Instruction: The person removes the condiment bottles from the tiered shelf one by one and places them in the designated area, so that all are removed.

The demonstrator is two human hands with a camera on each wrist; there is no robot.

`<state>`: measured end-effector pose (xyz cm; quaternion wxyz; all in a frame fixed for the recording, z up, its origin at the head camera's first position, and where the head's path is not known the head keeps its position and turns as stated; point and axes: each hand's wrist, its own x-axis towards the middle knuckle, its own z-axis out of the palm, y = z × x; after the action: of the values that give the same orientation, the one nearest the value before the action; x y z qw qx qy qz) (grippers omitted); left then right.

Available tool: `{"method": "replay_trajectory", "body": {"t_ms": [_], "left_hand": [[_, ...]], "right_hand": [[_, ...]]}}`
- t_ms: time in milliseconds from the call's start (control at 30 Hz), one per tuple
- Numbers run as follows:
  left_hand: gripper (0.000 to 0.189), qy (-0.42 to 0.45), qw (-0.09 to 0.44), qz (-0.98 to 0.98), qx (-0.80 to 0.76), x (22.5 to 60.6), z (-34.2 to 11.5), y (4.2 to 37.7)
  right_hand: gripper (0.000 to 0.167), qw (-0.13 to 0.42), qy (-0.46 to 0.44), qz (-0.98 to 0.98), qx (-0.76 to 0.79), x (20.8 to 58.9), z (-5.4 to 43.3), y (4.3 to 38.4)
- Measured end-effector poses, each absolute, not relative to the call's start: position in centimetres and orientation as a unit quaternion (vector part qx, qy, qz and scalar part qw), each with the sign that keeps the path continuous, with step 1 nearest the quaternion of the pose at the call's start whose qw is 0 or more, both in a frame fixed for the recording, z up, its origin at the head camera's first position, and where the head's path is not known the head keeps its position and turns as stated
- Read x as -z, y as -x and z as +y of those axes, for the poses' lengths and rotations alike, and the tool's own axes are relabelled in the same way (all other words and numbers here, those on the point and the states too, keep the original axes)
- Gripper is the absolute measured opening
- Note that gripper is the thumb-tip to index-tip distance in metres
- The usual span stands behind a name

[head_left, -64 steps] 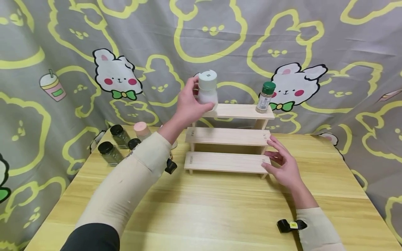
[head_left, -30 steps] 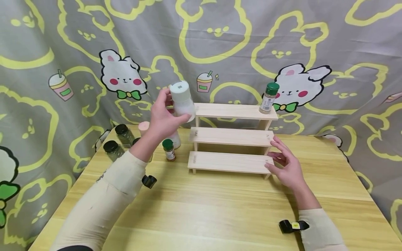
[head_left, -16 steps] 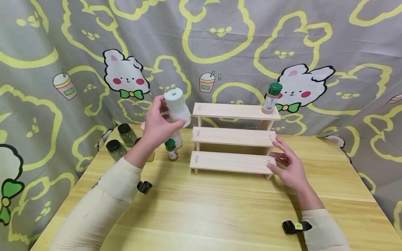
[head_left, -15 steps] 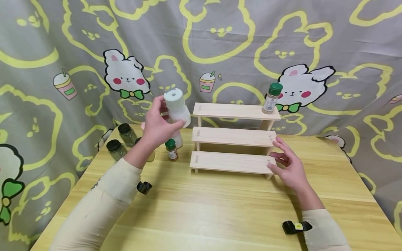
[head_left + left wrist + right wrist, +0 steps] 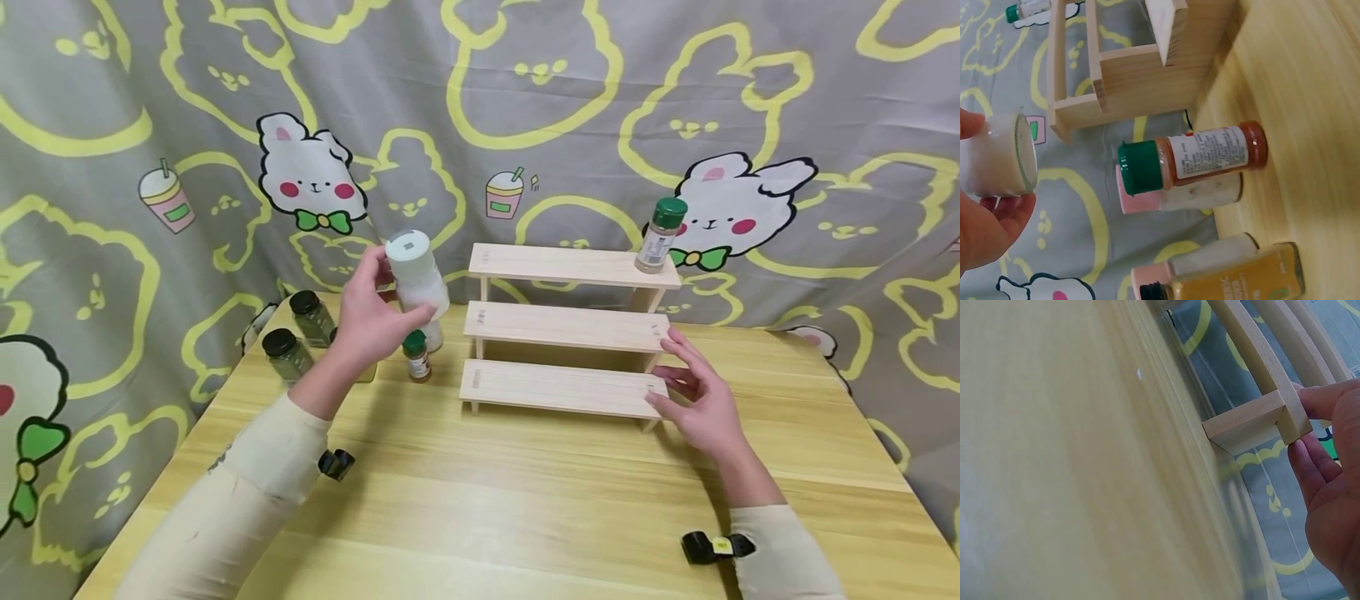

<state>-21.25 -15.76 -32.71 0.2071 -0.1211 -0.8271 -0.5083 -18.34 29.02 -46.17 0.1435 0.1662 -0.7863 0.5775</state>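
My left hand [image 5: 375, 321] grips a white seasoning jar [image 5: 426, 292] with a pale green lid, held up left of a three-tier wooden rack [image 5: 566, 325]. In the left wrist view, thumb and fingers wrap the jar [image 5: 997, 156], its round base facing the rack. Below the jar stands a small green-capped spice bottle [image 5: 418, 365] of reddish powder, upright on the table. My right hand [image 5: 705, 408] holds the rack's right end, with thumb and fingers on either side of a board's end [image 5: 1294, 425]. Another green-capped bottle [image 5: 655, 246] stands on the top tier's right end.
Two black-lidded jars [image 5: 311, 317] stand at the table's left. In the left wrist view, a pink-lidded jar [image 5: 1204, 195] sits behind the spice bottle, near a yellow bottle [image 5: 1241, 278] and another pink-lidded jar. A patterned curtain [image 5: 562, 125] hangs behind the wooden table [image 5: 525, 500].
My left hand has carried the white jar from above the top tier's left end leftward and down, toward the bottles on the table. My right hand stays at the rack's right end.
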Motion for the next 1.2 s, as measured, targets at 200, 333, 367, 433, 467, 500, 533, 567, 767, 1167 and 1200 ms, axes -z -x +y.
{"method": "replay_trajectory", "body": {"t_ms": [200, 333, 367, 433, 467, 500, 533, 567, 767, 1167, 1200], "left_hand": [[0.075, 0.121, 0.204, -0.825, 0.513, 33.4, -16.2, 20.7], [0.073, 0.12, 0.199, -0.822, 0.52, 34.1, -16.5, 20.2], [0.073, 0.119, 0.198, -0.821, 0.522, 34.3, -16.6, 20.0], [0.073, 0.118, 0.198, -0.819, 0.526, 34.7, -16.8, 19.8], [0.073, 0.117, 0.198, -0.819, 0.526, 34.9, -16.9, 19.6], [0.073, 0.117, 0.2, -0.819, 0.526, 35.0, -17.1, 19.5], [0.073, 0.117, 0.201, -0.819, 0.525, 35.2, -17.2, 19.3], [0.073, 0.117, 0.202, -0.819, 0.524, 35.4, -17.3, 19.2], [0.07, 0.122, 0.201, -0.815, 0.529, 36.5, -17.9, 18.0], [0.075, 0.108, 0.201, -0.822, 0.522, 38.8, -18.8, 16.2], [0.074, 0.106, 0.2, -0.824, 0.52, 38.9, -18.8, 16.1]], "right_hand": [[0.081, 0.143, -0.165, -0.786, -0.578, 46.3, 29.3, 18.4], [0.081, 0.141, -0.166, -0.786, -0.579, 46.4, 29.3, 18.4], [0.081, 0.14, -0.166, -0.786, -0.579, 46.4, 29.3, 18.4], [0.082, 0.139, -0.166, -0.786, -0.579, 46.4, 29.3, 18.3], [0.082, 0.139, -0.165, -0.787, -0.579, 46.4, 29.3, 18.3], [0.082, 0.139, -0.164, -0.787, -0.578, 46.4, 29.3, 18.3], [0.082, 0.139, -0.163, -0.788, -0.577, 46.4, 29.3, 18.2], [0.082, 0.139, -0.162, -0.789, -0.576, 46.4, 29.3, 18.2], [0.082, 0.135, -0.156, -0.796, -0.569, 46.4, 29.2, 18.4], [0.082, 0.137, -0.162, -0.792, -0.573, 46.2, 28.9, 18.1], [0.083, 0.137, -0.163, -0.79, -0.575, 46.2, 28.9, 18.1]]}}
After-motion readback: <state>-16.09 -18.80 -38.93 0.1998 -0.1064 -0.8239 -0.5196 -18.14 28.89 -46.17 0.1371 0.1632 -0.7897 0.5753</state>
